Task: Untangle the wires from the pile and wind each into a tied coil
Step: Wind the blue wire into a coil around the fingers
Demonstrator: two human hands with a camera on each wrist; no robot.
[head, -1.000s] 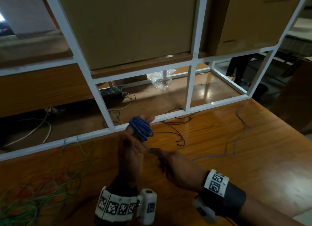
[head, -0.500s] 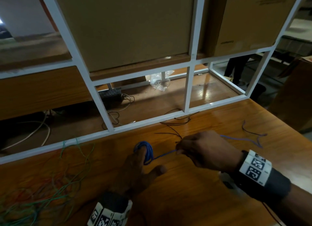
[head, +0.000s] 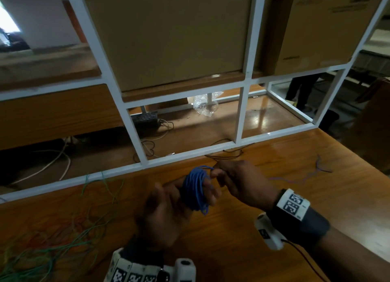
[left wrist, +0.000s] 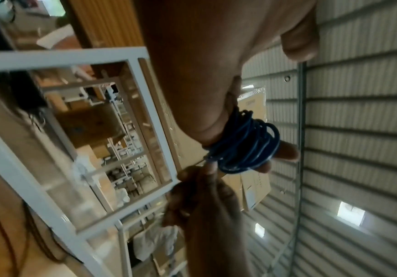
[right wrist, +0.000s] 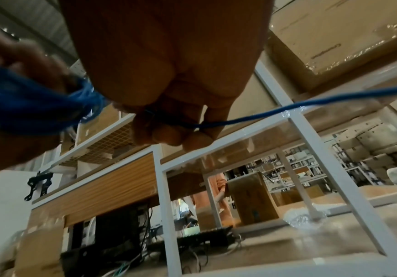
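Blue wire coil [head: 195, 189] wound round the straight, open fingers of the left hand [head: 166, 216], above the wooden tabletop [head: 274, 260], right hand [head: 240, 182] pinching the loose blue strand [right wrist: 287, 112] just beside the coil, green wire pile [head: 42, 250] far left

We face a white metal frame [head: 241, 113] across a glossy wooden table [head: 348, 197]. Large cardboard boxes [head: 168, 39] rest on its shelf, under ribbed metal roofing [left wrist: 358, 116].

A cardboard box [head: 168, 35] rests on a white-framed wooden shelf [head: 183, 85].
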